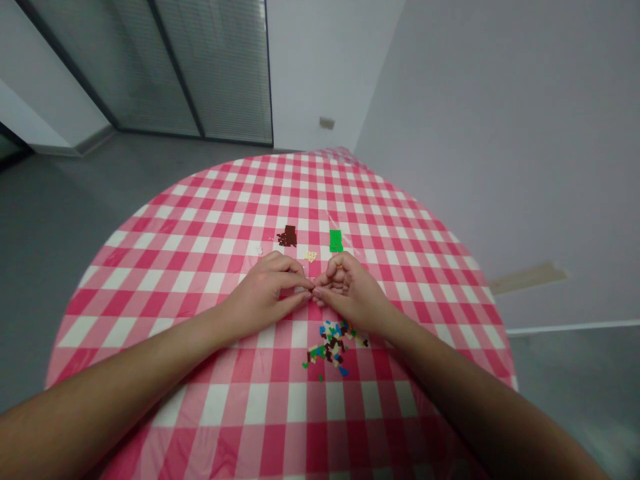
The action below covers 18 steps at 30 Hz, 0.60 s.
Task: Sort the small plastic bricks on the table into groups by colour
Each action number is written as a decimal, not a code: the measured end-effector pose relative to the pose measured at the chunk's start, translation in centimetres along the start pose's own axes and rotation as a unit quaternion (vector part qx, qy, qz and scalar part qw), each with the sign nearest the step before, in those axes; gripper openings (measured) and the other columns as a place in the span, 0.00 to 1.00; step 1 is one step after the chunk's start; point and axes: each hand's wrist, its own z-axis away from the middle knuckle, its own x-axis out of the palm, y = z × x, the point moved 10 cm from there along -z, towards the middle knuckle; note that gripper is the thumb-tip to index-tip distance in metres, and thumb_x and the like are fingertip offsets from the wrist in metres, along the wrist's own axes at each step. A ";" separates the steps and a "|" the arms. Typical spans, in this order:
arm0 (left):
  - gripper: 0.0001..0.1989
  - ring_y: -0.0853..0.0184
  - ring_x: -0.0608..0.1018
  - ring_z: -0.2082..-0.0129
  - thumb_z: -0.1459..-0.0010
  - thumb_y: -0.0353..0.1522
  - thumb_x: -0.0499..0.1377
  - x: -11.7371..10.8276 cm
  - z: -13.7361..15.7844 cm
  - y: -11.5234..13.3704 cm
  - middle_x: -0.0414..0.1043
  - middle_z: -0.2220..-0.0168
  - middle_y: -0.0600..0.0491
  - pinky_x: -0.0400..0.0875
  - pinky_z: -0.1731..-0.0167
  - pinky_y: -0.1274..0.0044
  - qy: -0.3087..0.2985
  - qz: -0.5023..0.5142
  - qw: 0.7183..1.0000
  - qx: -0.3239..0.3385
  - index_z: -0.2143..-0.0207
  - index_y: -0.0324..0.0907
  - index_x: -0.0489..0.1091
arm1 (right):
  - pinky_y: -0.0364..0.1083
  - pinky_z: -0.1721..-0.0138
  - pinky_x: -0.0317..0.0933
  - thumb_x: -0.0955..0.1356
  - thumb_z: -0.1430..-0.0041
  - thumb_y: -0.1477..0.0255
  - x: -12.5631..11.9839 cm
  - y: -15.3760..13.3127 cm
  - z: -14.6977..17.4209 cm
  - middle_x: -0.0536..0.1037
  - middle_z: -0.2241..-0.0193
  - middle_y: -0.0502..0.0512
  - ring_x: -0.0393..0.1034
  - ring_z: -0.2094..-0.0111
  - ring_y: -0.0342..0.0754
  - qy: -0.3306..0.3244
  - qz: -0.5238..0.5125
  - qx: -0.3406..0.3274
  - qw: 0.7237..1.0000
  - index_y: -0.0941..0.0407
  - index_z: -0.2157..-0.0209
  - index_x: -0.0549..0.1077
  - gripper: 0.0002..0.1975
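My left hand (273,287) and my right hand (350,288) meet fingertip to fingertip over the middle of the table. Thumb and fingers are pinched together on both; whatever lies between them is too small or hidden to make out. Just beyond them is a little group of cream pieces (311,256). A dark brown cluster of small pieces (287,236) lies farther off to the left, and a green block of pieces (336,241) to the right. Nearer to me, below my right hand, a loose pile of mixed small coloured pieces (333,347) is spread out.
A red and white checked cloth (215,403) covers the round table. A few tiny white pieces (259,251) lie left of the cream ones. Behind the table stand a glass partition with blinds (215,67) and a pale wall (500,133).
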 end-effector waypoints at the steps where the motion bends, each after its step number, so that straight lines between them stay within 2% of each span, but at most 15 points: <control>1: 0.05 0.65 0.74 0.62 0.38 0.28 0.62 0.0 0.0 0.0 0.76 0.64 0.52 0.68 0.59 0.71 0.000 -0.002 1.000 0.000 0.61 0.43 0.79 | 0.44 0.68 0.67 0.70 0.44 0.74 0.0 0.0 0.0 0.74 0.73 0.44 0.74 0.70 0.42 0.002 -0.006 -0.001 1.000 0.51 0.66 0.57 0.16; 10: 0.05 0.65 0.74 0.61 0.38 0.30 0.62 0.1 0.0 -0.8 0.75 0.64 0.52 0.69 0.58 0.71 0.006 0.006 0.999 -0.032 0.62 0.44 0.78 | 0.44 0.73 0.66 0.73 0.46 0.68 -0.4 0.8 -0.3 0.75 0.75 0.44 0.74 0.74 0.43 0.022 -0.014 0.004 1.000 0.50 0.68 0.54 0.20; 14: 0.04 0.64 0.75 0.61 0.39 0.31 0.63 0.2 -0.1 -1.0 0.76 0.63 0.52 0.70 0.57 0.70 -0.005 0.008 0.999 -0.034 0.62 0.45 0.78 | 0.44 0.72 0.67 0.73 0.45 0.67 -0.4 0.9 -0.3 0.76 0.75 0.45 0.74 0.73 0.43 0.029 -0.015 0.005 0.999 0.51 0.67 0.56 0.19; 16: 0.04 0.64 0.75 0.61 0.38 0.32 0.62 -0.5 -0.4 -1.6 0.76 0.64 0.52 0.70 0.56 0.69 0.006 -0.002 0.999 -0.043 0.64 0.44 0.79 | 0.44 0.72 0.68 0.73 0.44 0.66 -0.7 0.8 -0.3 0.74 0.76 0.44 0.74 0.73 0.43 0.049 -0.013 0.006 0.999 0.51 0.66 0.58 0.18; 18: 0.05 0.63 0.76 0.60 0.39 0.33 0.62 -2.1 -0.6 -3.5 0.77 0.64 0.52 0.70 0.56 0.68 0.047 -0.026 0.995 -0.082 0.65 0.45 0.79 | 0.43 0.73 0.68 0.73 0.44 0.66 -1.3 0.6 -0.2 0.73 0.76 0.44 0.74 0.74 0.43 0.079 -0.008 0.002 0.997 0.51 0.65 0.59 0.17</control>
